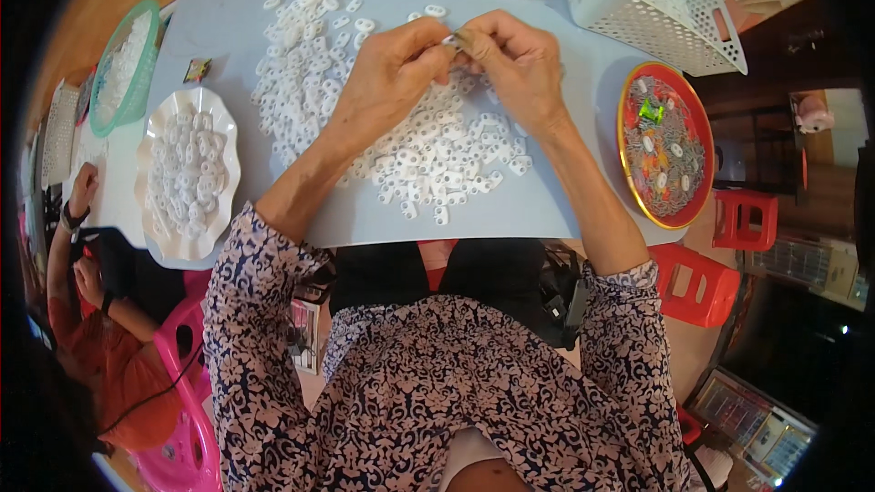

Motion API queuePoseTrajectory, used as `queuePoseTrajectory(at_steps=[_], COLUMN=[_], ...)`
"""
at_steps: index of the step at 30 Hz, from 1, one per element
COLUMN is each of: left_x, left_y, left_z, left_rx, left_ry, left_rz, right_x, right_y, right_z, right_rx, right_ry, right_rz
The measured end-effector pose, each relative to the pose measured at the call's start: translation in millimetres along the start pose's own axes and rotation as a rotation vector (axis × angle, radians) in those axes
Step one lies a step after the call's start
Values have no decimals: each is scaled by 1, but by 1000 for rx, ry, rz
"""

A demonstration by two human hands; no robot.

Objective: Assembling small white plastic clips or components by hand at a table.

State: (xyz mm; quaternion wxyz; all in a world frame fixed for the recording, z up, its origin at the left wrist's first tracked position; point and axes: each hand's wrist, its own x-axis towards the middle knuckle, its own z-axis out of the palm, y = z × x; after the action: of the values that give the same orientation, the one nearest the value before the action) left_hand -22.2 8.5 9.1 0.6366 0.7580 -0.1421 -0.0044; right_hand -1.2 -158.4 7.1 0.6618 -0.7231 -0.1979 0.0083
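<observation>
Head view: small metal piece (453,38) pinched between both hands' fingers, left hand (392,73) and right hand (515,64) equally near, above white rings (428,150).

L hand (392,68) + R hand (515,59) raised, fingertips pinched together.

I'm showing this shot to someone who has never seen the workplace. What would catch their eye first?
Probably the big heap of small white plastic pieces spread across the pale table, with the left hand and right hand meeting above it, pinching a tiny part. Next, the bright red round tray at the right and the white scalloped dish of pieces at the left.
</observation>
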Motion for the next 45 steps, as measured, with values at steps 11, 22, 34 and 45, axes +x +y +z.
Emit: queuePoseTrajectory(at_steps=[11,22,34,45], left_x=[-2,-3,-2,0], left_y=[-15,-4,-6,-4], left_z=[2,-3,-6,-13], left_rx=[-171,-136,-184,-145], left_ry=[24,59,70,105], left_rz=[-57,-28,-30,5], right_x=[13,36,14,10], right_y=[-8,15,-27,-7], right_z=[-19,-63,-29,16], right_rx=[-576,-1494,-983,60], right_ry=[165,-58,-28,93], right_rz=[-103,-128,-226,102])
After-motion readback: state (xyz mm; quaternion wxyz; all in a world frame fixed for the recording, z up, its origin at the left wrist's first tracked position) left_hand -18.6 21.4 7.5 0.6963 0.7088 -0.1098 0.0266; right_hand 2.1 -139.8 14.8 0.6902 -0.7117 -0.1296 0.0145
